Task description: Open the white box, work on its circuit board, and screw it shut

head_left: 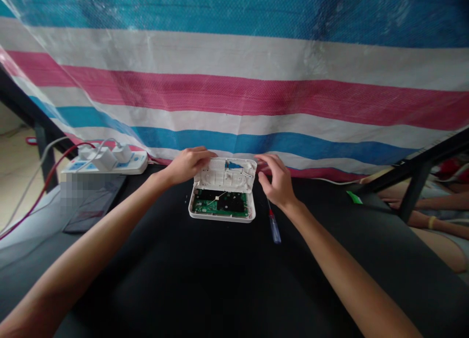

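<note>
A white plastic case lies opened on the black table. Its lower half [222,220] holds a green circuit board [205,207] with black covering and a thin pale cable. The cover [223,179] is raised and tilted back, its ribbed inside and a blue part facing me. At the cover's upper left corner, my left hand [190,163] has its fingers closed on the edge. My right hand [277,180] is beside the cover's right edge, thumb and fingers apart; whether a fingertip touches it I cannot tell. Below that hand lies a screwdriver [274,229] with a translucent blue handle.
A white power strip [137,164] with plugged-in adapters and cables stands at the back left, near a dark flat device [97,201]. A green packet [354,197] lies to the right. Striped sheeting [234,94] hangs behind the table. Another person's arm [436,201] is at far right.
</note>
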`<action>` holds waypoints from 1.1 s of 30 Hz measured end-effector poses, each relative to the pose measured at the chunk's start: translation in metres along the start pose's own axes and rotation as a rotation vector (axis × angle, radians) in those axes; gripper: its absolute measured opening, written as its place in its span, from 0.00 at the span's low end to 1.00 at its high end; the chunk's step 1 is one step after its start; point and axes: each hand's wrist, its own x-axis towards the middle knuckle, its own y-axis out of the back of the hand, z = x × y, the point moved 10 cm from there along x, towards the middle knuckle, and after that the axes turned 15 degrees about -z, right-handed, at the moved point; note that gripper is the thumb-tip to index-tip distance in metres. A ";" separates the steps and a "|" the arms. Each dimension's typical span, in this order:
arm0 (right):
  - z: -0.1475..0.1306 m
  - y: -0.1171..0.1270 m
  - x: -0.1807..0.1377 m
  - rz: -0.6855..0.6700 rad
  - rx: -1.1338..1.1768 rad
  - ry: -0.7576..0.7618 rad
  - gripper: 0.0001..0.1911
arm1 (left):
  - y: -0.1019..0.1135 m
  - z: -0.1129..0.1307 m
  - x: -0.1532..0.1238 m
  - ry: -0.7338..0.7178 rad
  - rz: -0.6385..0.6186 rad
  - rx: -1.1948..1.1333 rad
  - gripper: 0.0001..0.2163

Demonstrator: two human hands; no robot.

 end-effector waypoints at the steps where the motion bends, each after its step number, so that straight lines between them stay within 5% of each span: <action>1: -0.011 0.003 0.000 0.043 -0.079 0.071 0.16 | -0.001 0.001 0.000 0.004 0.008 0.023 0.18; 6: -0.032 -0.024 0.008 -0.006 -0.393 0.207 0.08 | -0.007 0.007 0.001 0.028 0.048 0.206 0.20; 13: -0.027 -0.030 0.017 0.080 -0.410 0.146 0.05 | -0.019 0.031 0.001 0.058 0.134 0.436 0.17; 18: -0.027 -0.030 0.016 0.059 -0.416 0.143 0.07 | -0.034 0.045 0.001 0.098 0.177 0.496 0.34; 33: -0.035 -0.049 0.022 -0.043 -0.563 0.384 0.12 | -0.046 0.032 -0.001 0.073 0.224 0.462 0.27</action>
